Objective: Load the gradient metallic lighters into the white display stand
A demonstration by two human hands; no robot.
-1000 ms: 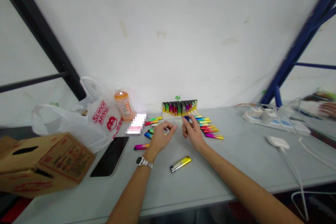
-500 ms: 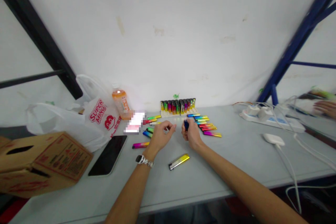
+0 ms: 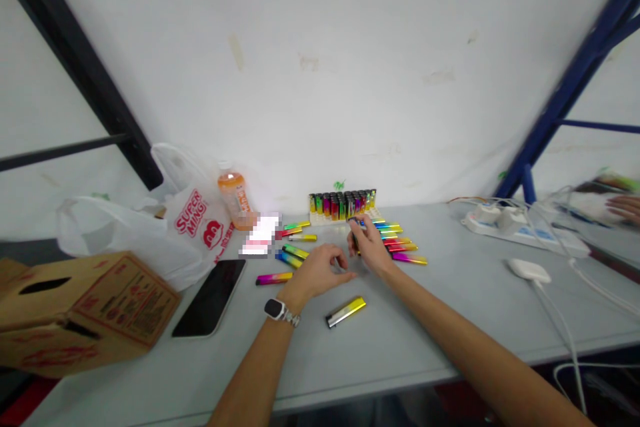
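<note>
My right hand (image 3: pixel 371 244) is closed round a lighter (image 3: pixel 355 223), mostly hidden by the fingers, just in front of the holder. My left hand (image 3: pixel 324 271), a watch on its wrist, hovers over the table with thumb and fingers apart and nothing between them. Nearest to it lies a yellow and silver lighter (image 3: pixel 346 312). Behind both hands, a pale holder (image 3: pixel 320 218) carries rows of upright lighters (image 3: pixel 342 205). Several coloured lighters (image 3: pixel 401 247) lie to the right of my right hand. More, including a purple one (image 3: pixel 274 278), lie left of my left hand.
A phone (image 3: pixel 210 298), a cardboard box (image 3: pixel 90 307), a plastic bag (image 3: pixel 180 233) and an orange drink bottle (image 3: pixel 235 200) take up the left side. Right of me are a power strip (image 3: pixel 525 230) and a white charger (image 3: pixel 529 271) with cables. Another person's hand (image 3: pixel 625 207) is at far right.
My right hand has turned and tipped forward with the lighter, toward the holder. My left hand has moved right and lower, its thumb now stretched out. The view has shifted slightly.
</note>
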